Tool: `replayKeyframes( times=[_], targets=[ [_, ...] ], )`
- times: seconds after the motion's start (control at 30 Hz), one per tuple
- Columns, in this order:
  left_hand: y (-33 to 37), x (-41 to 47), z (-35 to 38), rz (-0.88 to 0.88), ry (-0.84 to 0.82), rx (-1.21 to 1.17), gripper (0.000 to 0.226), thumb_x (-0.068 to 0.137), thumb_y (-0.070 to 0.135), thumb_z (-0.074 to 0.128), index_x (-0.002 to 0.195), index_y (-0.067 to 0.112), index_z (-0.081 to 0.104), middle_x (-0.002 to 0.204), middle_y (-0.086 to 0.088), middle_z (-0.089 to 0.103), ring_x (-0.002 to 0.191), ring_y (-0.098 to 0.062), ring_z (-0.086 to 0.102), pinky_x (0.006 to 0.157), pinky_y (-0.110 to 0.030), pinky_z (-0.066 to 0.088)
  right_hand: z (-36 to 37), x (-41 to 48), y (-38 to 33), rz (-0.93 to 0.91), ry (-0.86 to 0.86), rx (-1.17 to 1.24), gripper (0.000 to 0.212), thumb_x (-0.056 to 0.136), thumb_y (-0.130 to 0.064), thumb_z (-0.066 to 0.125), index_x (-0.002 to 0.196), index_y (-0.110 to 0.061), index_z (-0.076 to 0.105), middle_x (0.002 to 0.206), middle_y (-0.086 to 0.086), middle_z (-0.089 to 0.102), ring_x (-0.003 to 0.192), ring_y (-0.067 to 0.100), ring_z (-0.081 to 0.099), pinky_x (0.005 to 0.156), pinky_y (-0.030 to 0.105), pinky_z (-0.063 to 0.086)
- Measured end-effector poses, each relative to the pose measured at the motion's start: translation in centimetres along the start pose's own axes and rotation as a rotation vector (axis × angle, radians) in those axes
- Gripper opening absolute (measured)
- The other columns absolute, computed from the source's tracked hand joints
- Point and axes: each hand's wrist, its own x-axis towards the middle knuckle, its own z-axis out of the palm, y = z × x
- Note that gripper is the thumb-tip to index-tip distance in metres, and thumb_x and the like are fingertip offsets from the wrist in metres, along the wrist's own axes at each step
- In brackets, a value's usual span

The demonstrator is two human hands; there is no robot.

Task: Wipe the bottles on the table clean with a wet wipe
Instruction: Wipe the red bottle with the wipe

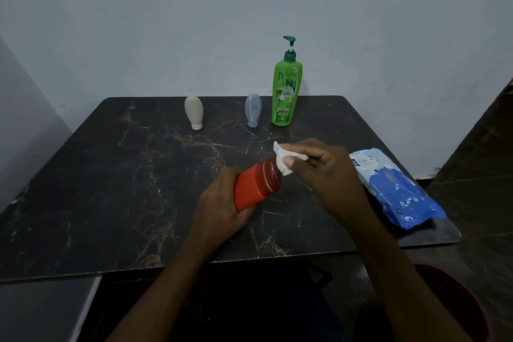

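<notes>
Fingers, left hand (pixel 222 203): curled round the base of the red bottle (pixel 256 184), holding it tilted above the bench (pixel 111 175), cap end toward the wipe (probably to expose the cap).
Fingers, right hand (pixel 327 172): pinching a bunched wet wipe (pixel 281 159), seemingly touching the cap's upper edge.
Upright along the far edge: cream bottle (pixel 193 112), grey-blue bottle (pixel 253 114), green pump bottle (pixel 286 91).
Wipe pack (pixel 397 189): right side, near the wiping hand.

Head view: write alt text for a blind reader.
A person's left grip holds a red bottle tilted above a dark marbled table while the right grip pinches a white wet wipe at its cap. A white bottle, a grey-blue bottle and a green pump bottle stand behind; a blue wipes pack lies on the right.
</notes>
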Motion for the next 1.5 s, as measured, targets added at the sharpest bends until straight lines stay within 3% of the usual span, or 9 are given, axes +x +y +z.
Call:
replayKeyframes(
  times=[0.1, 0.2, 0.37, 0.67, 0.87, 1.1, 1.23, 1.37, 1.5],
  targets=[
    [-0.1, 0.0, 0.0, -0.015, 0.030, -0.029, 0.059, 0.076, 0.036, 0.083, 0.120, 0.024, 0.047, 0.105, 0.005, 0.060, 0.085, -0.013, 0.062, 0.072, -0.037, 0.055, 1.2, -1.1, -0.5, -0.214, -0.085, -0.327, 0.030, 0.092, -0.011, 0.063, 0.121, -0.020, 0.066, 0.106, -0.005, 0.057, 0.095, 0.000, 0.055, 0.080, 0.007, 0.044],
    [-0.2, -0.1, 0.0, -0.035, 0.046, -0.058, 0.056, 0.076, 0.036, 0.082, 0.120, 0.022, 0.049, 0.103, 0.003, 0.062, 0.084, -0.014, 0.063, 0.070, -0.040, 0.056, 1.4, -3.4, -1.1, -0.328, -0.114, -0.372, 0.026, 0.091, -0.012, 0.064, 0.116, -0.016, 0.068, 0.100, -0.008, 0.056, 0.086, -0.003, 0.054, 0.073, 0.007, 0.042],
    [-0.1, 0.0, -0.1, -0.002, 0.029, -0.054, 0.054, 0.077, 0.048, 0.074, 0.117, 0.023, 0.048, 0.102, 0.005, 0.060, 0.082, -0.013, 0.061, 0.069, -0.034, 0.052, -1.7, -2.2, -1.4, -0.157, -0.172, -0.108, 0.011, 0.090, -0.016, 0.067, 0.098, -0.021, 0.073, 0.085, -0.010, 0.065, 0.075, 0.008, 0.064, 0.065, 0.016, 0.049],
    [-0.3, 0.1, 0.1, -0.004, 0.042, -0.079, 0.053, 0.077, 0.043, 0.077, 0.117, 0.022, 0.049, 0.101, 0.005, 0.061, 0.082, -0.013, 0.062, 0.069, -0.038, 0.055, 2.7, -3.8, -1.1, -0.270, 0.004, -0.447, 0.032, 0.093, -0.010, 0.062, 0.124, -0.016, 0.064, 0.104, -0.007, 0.054, 0.085, -0.004, 0.049, 0.072, 0.005, 0.042],
    [-0.3, 0.1, 0.2, -0.001, 0.048, -0.078, 0.051, 0.078, 0.049, 0.073, 0.115, 0.024, 0.049, 0.100, 0.006, 0.059, 0.081, -0.012, 0.060, 0.068, -0.035, 0.052, 0.3, -4.1, -0.7, -0.197, 0.005, -0.203, 0.015, 0.090, -0.020, 0.065, 0.103, -0.024, 0.070, 0.087, -0.014, 0.063, 0.082, 0.006, 0.063, 0.067, 0.013, 0.047],
    [-0.1, 0.0, 0.2, 0.005, 0.043, -0.072, 0.058, 0.076, 0.052, 0.072, 0.120, 0.026, 0.045, 0.105, 0.007, 0.057, 0.085, -0.013, 0.060, 0.071, -0.038, 0.055, 3.2, -2.3, -1.0, -0.151, 0.088, -0.314, 0.031, 0.095, -0.014, 0.060, 0.124, -0.022, 0.064, 0.103, -0.010, 0.052, 0.093, 0.001, 0.055, 0.077, 0.010, 0.047],
    [-0.4, 0.1, 0.3, -0.016, 0.043, -0.107, 0.057, 0.077, 0.050, 0.078, 0.117, 0.025, 0.047, 0.101, 0.006, 0.059, 0.083, -0.012, 0.061, 0.068, -0.039, 0.055, 4.0, -5.9, -1.4, -0.242, 0.152, -0.380, 0.028, 0.091, -0.010, 0.065, 0.118, -0.016, 0.067, 0.099, -0.011, 0.053, 0.083, 0.001, 0.055, 0.068, 0.013, 0.047],
    [-0.2, 0.0, 0.1, 0.003, 0.054, -0.117, 0.053, 0.077, 0.044, 0.078, 0.116, 0.024, 0.048, 0.099, 0.006, 0.058, 0.081, -0.011, 0.060, 0.068, -0.034, 0.052, 2.4, -4.3, -1.1, -0.118, 0.160, -0.155, 0.012, 0.088, -0.012, 0.068, 0.099, -0.015, 0.072, 0.086, -0.008, 0.064, 0.076, 0.004, 0.061, 0.064, 0.012, 0.047],
    [0.0, 0.1, 0.0, -0.026, 0.066, -0.125, 0.052, 0.076, 0.042, 0.076, 0.116, 0.026, 0.047, 0.100, 0.007, 0.057, 0.081, -0.010, 0.060, 0.069, -0.032, 0.052, 2.8, -1.2, -1.5, -0.155, 0.129, -0.208, 0.024, 0.092, -0.012, 0.064, 0.116, -0.015, 0.070, 0.101, -0.004, 0.061, 0.092, 0.002, 0.060, 0.078, 0.009, 0.048]
  ],
)
